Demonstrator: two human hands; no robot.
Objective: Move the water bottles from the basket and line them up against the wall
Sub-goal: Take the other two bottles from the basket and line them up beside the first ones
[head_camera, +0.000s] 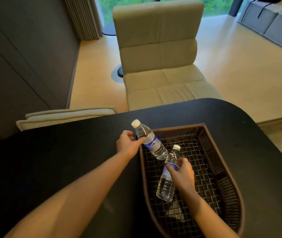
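A dark brown woven basket [222, 170] with a wire-mesh bottom sits on the black table [68, 169]. My left hand [128, 143] grips a clear water bottle [152, 143] with a white cap and blue label, tilted over the basket's left rim with its cap pointing up and left. My right hand [183, 172] holds a second, similar bottle [166, 182] around its label, tilted above the mesh inside the basket. The two bottles nearly touch near the basket's middle. No other bottle shows in the basket.
A beige padded chair [159, 54] stands beyond the table's far edge, and another beige cushion [64, 115] lies at the left. A dark grey wall [25, 57] runs along the left. The table's rounded corner is at the right.
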